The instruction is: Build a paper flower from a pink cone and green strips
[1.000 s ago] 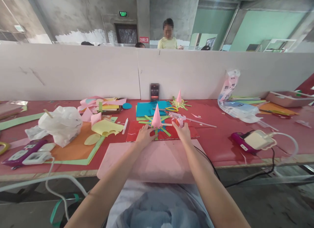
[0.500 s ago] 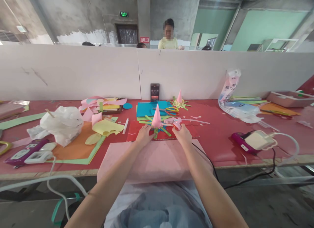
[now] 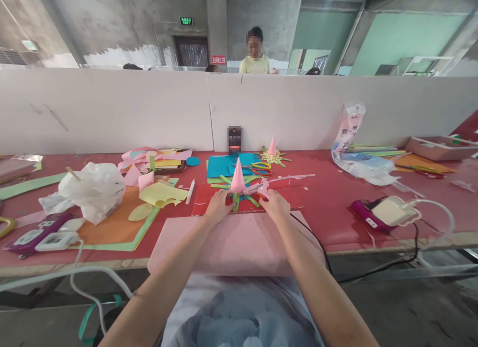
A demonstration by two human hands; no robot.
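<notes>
Head view: my right hand (image 3: 277, 206) is clenched around the glue gun (image 3: 261, 188). Its nozzle points at the base of the pink cone (image 3: 238, 176), which stands upright on the red sheet (image 3: 289, 200). My left hand (image 3: 218, 206) touches that base; I cannot tell whether it grips. Steady the cone with fingers clear of the nozzle.

**Glue gun brought to the cone**

The glue gun (image 3: 262, 187) was lowered and swung leftward in the right hand (image 3: 277, 206). Its nozzle was brought close to the base of the pink cone (image 3: 238, 176), and its rear stick was left pointing right.
</notes>
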